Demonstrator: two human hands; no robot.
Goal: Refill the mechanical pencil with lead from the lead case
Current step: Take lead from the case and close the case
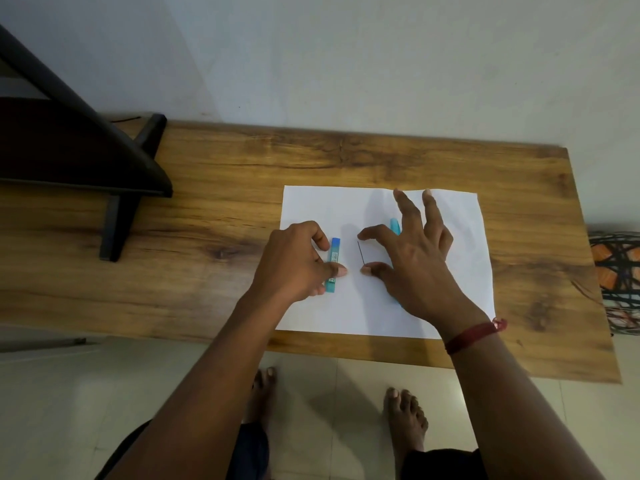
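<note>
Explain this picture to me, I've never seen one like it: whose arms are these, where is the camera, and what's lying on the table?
There is no machine here. A person wears a wide-angle camera on the head, so you look down along their own two bare arms; their feet show on the floor below. On the wooden table lies a white sheet of paper. The left hand rests fingers on a small blue lead case lying flat. The right hand is spread over the paper, thumb and forefinger at the two ends of a thin dark lead. A light blue pencil peeks out from under that hand, mostly hidden. Nothing appears lifted off the paper.
</note>
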